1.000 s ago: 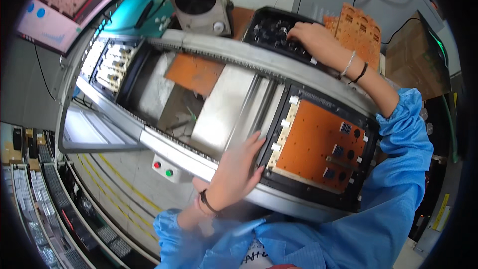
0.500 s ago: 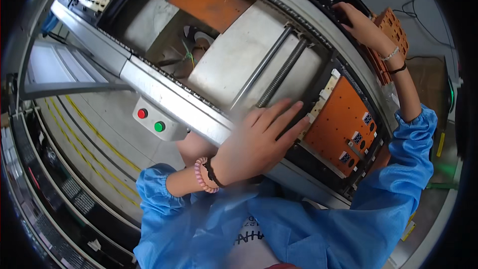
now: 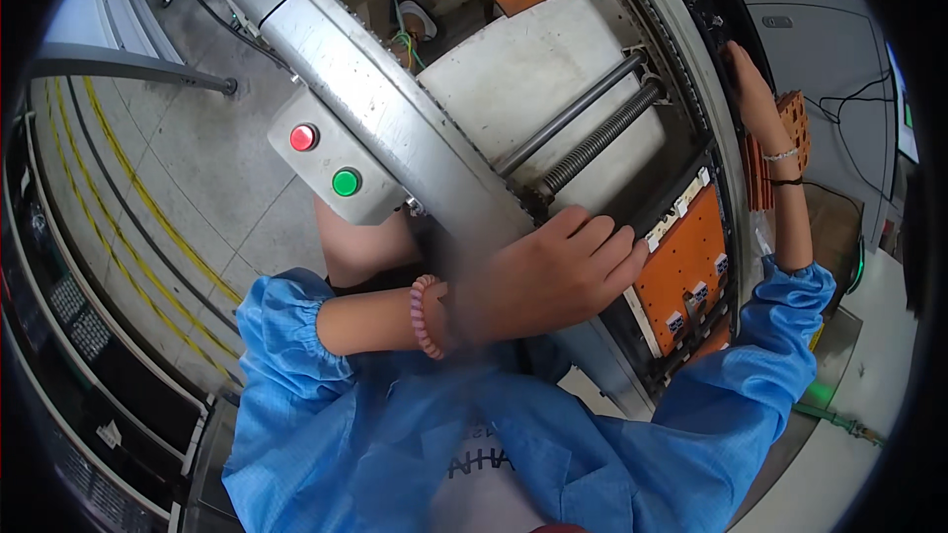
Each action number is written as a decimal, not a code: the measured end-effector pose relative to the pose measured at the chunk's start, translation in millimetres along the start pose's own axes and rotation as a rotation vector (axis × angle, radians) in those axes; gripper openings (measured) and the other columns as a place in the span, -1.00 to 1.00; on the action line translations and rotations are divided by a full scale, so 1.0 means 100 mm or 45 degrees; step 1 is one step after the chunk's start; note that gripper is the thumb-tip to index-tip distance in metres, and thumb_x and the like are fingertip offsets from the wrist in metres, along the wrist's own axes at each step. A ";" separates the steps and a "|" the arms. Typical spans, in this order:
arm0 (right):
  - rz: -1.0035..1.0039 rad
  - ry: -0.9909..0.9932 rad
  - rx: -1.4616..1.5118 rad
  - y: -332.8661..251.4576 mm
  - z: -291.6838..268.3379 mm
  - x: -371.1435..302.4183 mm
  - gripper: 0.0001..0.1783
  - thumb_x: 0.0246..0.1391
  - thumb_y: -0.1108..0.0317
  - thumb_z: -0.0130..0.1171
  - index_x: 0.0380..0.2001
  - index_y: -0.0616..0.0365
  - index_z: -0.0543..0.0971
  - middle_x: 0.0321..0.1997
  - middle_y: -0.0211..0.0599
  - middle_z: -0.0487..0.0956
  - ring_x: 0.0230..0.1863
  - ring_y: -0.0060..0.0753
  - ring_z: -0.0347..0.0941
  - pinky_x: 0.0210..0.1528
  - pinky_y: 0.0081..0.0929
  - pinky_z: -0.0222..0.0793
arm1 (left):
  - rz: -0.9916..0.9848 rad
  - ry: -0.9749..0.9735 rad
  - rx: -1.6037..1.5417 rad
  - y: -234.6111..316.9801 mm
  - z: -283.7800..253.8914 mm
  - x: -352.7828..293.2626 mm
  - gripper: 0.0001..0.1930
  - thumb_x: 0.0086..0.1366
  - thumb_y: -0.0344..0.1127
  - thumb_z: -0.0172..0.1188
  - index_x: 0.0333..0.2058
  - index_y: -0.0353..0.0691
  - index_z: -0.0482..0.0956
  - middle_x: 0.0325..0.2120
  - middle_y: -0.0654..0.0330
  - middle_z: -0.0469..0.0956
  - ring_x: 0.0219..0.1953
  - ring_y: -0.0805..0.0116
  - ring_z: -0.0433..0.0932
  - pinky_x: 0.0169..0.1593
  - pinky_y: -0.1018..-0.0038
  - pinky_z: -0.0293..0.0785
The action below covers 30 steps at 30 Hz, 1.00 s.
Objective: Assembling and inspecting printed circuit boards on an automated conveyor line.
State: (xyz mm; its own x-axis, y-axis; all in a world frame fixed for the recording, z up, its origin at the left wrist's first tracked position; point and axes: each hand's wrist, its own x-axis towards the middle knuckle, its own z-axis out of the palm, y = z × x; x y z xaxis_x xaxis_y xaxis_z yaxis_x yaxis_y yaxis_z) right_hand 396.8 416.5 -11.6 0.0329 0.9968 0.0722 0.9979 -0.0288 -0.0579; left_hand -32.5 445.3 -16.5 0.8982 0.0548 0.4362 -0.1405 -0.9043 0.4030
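Note:
My left hand (image 3: 558, 281) is over the near rail of the conveyor, palm down. Its fingers are bent and close together, with the tips by the left edge of an orange board (image 3: 681, 276). The thumb and anything in its grip are hidden. White connectors (image 3: 691, 192) line that edge of the board, and several small dark-and-white parts (image 3: 699, 293) sit on its right side. Out at the far right, my right hand (image 3: 755, 104) reaches into a black bin (image 3: 703, 15) of small dark parts. Its fingertips do not show clearly.
A control box with a red button (image 3: 303, 137) and a green button (image 3: 346, 182) hangs on the near rail (image 3: 346, 79). A threaded rod (image 3: 604, 135) and a smooth rod cross the conveyor. Orange perforated racks (image 3: 793, 128) stand beside my right wrist.
My view has swung, shifting the scene. My left hand has gone from spread fingers to curled ones by the orange board's edge. My right hand stays at the black bin.

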 end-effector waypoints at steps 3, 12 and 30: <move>-0.049 0.095 -0.046 0.05 0.00 -0.02 -0.42 0.06 0.69 0.04 0.19 0.21 0.29 0.11 -0.05 0.45 0.17 0.02 0.41 0.20 -0.31 0.35 | -0.002 -0.024 -0.003 0.01 0.02 0.01 -0.58 0.19 -0.35 0.10 0.03 -0.34 0.50 -0.15 0.21 0.52 -0.10 0.33 0.48 -0.05 0.46 0.38; 0.189 -0.028 0.138 0.20 -0.05 0.15 -0.68 0.22 0.62 0.03 0.04 0.26 0.44 -0.03 -0.14 0.54 -0.11 -0.22 0.53 0.02 -0.44 0.43 | 0.015 0.039 0.019 -0.03 0.03 0.00 -0.68 0.18 -0.34 0.12 -0.10 -0.31 0.56 -0.37 0.30 0.47 -0.25 0.41 0.46 -0.19 0.50 0.34; -0.404 -0.134 -0.133 -1.95 0.44 0.66 -0.66 0.14 0.54 0.01 0.01 0.16 0.38 -0.11 -0.04 0.59 -0.11 -0.01 0.57 -0.13 -0.18 0.52 | 0.010 0.165 -0.028 -0.14 0.11 -0.03 -0.85 0.12 -0.31 0.13 -0.32 -0.19 0.52 -0.47 0.33 0.36 -0.32 0.40 0.41 -0.26 0.49 0.28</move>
State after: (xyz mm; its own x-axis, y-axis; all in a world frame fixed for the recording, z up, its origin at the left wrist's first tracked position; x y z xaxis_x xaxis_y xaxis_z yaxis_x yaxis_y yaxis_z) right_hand 202.3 490.7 -39.6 -0.2800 0.9594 -0.0332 0.9581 0.2815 0.0532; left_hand -28.4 453.2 -32.2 0.8357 0.1036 0.5393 -0.1577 -0.8954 0.4165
